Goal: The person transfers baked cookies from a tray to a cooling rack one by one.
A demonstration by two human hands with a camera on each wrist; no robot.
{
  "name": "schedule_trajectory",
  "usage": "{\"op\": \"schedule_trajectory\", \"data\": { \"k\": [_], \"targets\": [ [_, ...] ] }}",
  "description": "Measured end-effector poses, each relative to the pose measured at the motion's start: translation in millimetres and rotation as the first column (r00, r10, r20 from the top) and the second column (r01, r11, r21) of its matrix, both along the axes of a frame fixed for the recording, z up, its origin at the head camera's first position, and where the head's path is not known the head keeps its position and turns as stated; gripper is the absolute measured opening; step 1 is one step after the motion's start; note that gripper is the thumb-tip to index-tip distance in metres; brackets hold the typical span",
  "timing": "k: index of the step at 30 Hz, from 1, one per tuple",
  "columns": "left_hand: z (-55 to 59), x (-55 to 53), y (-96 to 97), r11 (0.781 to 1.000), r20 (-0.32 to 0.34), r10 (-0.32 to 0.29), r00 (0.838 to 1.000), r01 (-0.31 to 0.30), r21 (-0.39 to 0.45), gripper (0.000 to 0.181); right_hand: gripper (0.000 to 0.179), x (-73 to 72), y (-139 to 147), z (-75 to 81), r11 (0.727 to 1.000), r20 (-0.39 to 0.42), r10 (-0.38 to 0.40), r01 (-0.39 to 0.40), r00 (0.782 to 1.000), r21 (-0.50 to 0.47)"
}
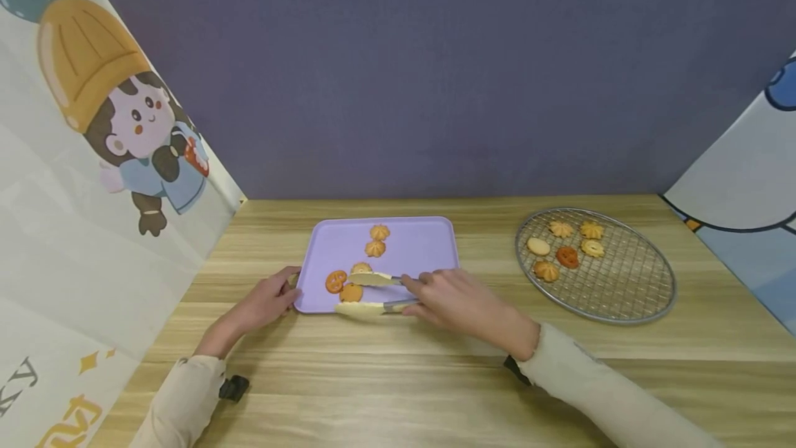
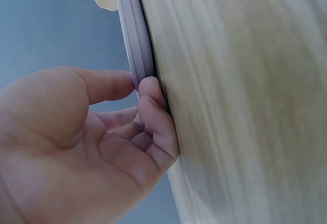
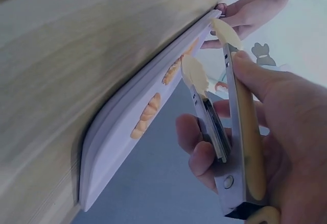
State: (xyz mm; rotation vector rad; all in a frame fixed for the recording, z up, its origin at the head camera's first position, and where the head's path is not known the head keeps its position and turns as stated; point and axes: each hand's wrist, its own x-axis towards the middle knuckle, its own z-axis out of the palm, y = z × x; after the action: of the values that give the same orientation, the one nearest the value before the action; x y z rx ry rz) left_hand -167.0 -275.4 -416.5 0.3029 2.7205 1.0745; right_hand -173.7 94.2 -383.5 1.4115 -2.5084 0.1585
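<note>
A lilac tray lies on the wooden table with several cookies on it. My left hand pinches its left edge, the thumb on the rim and curled fingers at the underside in the left wrist view. With my right hand I hold metal tongs with cream tips. The tips are spread apart over the tray's front left, around a round orange-brown cookie. Beside them lies a pretzel-shaped cookie, and a pale cookie is partly covered by the upper tip. Two flower-shaped cookies lie farther back.
On the right of the table stands a round wire rack bearing several cookies, among them a red-brown pretzel shape and a pale oval. A dark blue-grey panel closes off the back; printed walls flank both sides.
</note>
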Motion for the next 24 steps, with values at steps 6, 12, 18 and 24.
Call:
{"op": "schedule_trajectory", "data": {
  "k": [6, 12, 18, 24],
  "targets": [
    [2.0, 1.1, 0.9, 1.0, 0.003, 0.004, 1.0, -0.004, -0.007, 0.048, 0.047, -3.5, -0.5, 2.6, 1.0, 0.072, -0.006, 0.007, 0.997, -0.01],
    [2.6, 1.5, 1.0, 1.0, -0.004, -0.003, 1.0, 0.003, 0.008, 0.047, 0.043, -8.3, -3.1, 8.7, 1.0, 0.07, -0.015, 0.015, 0.997, -0.005],
    [3.6, 1.8, 1.4, 1.0, 0.01, 0.002, 1.0, -0.002, 0.009, 0.047, 0.04, -12.1, -7.2, 11.6, 0.999, 0.085, -0.038, 0.035, 0.996, 0.033],
    [4.3, 1.3, 2.9, 1.0, 0.008, 0.003, 1.0, -0.003, 0.009, 0.047, 0.039, -12.5, -9.4, 7.0, 0.998, 0.082, -0.051, 0.049, 0.995, 0.031]
  ]
}}
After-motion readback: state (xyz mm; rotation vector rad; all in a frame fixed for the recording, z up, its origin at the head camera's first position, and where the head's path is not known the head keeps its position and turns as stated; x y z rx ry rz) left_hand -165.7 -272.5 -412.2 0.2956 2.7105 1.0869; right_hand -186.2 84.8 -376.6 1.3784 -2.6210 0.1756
